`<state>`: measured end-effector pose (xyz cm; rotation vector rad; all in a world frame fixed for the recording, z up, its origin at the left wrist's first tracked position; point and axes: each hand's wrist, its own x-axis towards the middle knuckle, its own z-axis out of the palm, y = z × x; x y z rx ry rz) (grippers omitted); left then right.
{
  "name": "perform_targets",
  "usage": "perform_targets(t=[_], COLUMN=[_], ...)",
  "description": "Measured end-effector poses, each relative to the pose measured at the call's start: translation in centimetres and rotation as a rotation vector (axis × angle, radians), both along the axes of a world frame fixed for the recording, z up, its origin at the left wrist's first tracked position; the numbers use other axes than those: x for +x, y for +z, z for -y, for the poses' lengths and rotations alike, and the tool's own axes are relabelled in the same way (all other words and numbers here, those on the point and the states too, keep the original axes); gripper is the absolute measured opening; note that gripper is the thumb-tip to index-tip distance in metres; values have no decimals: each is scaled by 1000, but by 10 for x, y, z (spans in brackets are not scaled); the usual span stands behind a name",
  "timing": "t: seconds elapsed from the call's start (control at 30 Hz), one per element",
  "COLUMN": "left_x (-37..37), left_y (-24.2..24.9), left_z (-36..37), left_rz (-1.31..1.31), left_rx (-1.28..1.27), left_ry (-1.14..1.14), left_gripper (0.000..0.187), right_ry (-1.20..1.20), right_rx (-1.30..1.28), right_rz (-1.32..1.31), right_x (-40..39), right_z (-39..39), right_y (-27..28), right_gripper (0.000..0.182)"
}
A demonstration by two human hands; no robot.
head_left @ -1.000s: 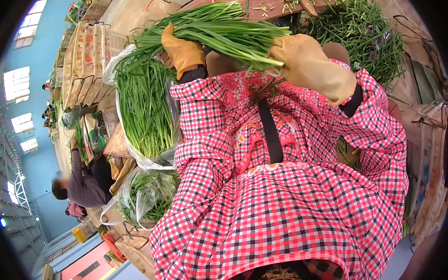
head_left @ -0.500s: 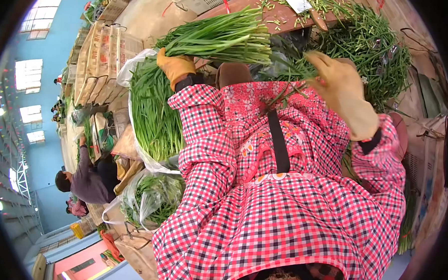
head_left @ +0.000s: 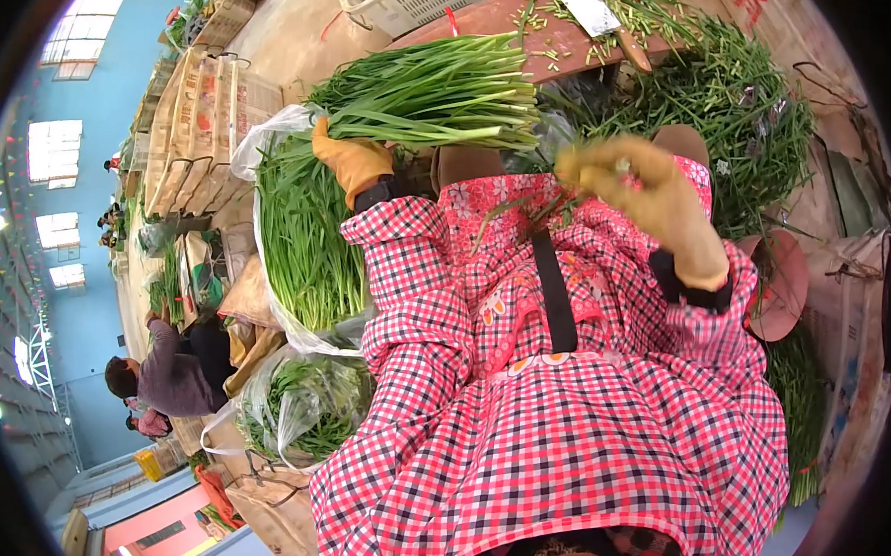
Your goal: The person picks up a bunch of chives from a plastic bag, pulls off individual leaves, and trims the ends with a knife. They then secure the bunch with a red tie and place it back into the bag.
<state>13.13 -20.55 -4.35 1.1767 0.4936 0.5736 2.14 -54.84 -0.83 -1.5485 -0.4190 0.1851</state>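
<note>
My left hand, in an orange-tan glove, is closed under a thick bunch of garlic chives. The pale cut ends point right, towards my right hand. My right hand, also gloved, is in front of my lap just right of those ends; motion smears its fingers. A few loose dark leaves lie on my pink apron beneath it. Below my left hand, a white plastic bag is packed with more garlic chives.
A cleaver lies on a reddish board among cut stubs. Leaf trimmings are heaped at right. A plastic crate stands at the top, a clear bag of greens lower left. Another person works at far left.
My right hand has moved left and slightly down, closer to the bunch's cut ends. My left hand still holds the bunch, which sits slightly lower in view.
</note>
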Motion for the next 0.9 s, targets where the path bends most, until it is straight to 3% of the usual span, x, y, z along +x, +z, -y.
perform_targets(t=[0.03, 0.07, 0.17, 0.23, 0.33, 0.37, 0.47, 0.53, 0.57, 0.67, 0.73, 0.77, 0.83, 0.87, 0.9], left_x=[-3, -2, 9, -1, -22, -39, -41, -43, -38, -35, -28, -26, -30, -27, -25], left_y=[16, 26, -6, 3, 19, 13, 13, 1, -20, -24, -34, -51, -33, -37, -41], left_z=[10, 17, 6, 16, 29, 34, 24, 22, 8, 14, 10, 0, -7, -9, -12], left_rz=[-26, -49, -12, -21, 71, 15, 121, 73, 37, -110, -101, -140, -32, -3, 28], left_rx=[-108, -217, 15, -10, 155, 803, 52, 278, 540, 767, 684, 934, 248, 121, -6], left_ry=[3, 5, 0, -7, -105, -83, -140, -135, -120, -68, -116, -9, -139, -125, -106], left_gripper=[51, 52, 52, 47, 45, 41, 40, 55, 58, 65, 61, 46, 47, 45, 43], right_ry=[-252, -299, -443, -647, -562, -498, -587, -617, -616, -637, -674, -792, -808, -734, -572], right_rx=[-48, -20, -17, -158, -278, -162, -150, -184, -178, -71, 11, -20, 128, 60, 195], right_rz=[92, 98, 235, 459, 357, 277, 573, 563, 522, 392, 239, 654, 172, -72, 9], right_x=[7, 23, 63, 74, 79, 78, 79, 76, 71, 56, 47, 62, 49, 45, 48], right_z=[-1, -8, -46, -70, -59, -58, -63, -62, -61, -59, -54, -36, -6, 14, 16], right_y=[-9, -21, -38, -50, -41, -35, -47, -50, -50, -41, -38, -69, -58, -53, -63], right_gripper=[32, 32, 33, 32, 30, 30, 31, 29, 29, 27, 27, 28, 29, 29, 36])
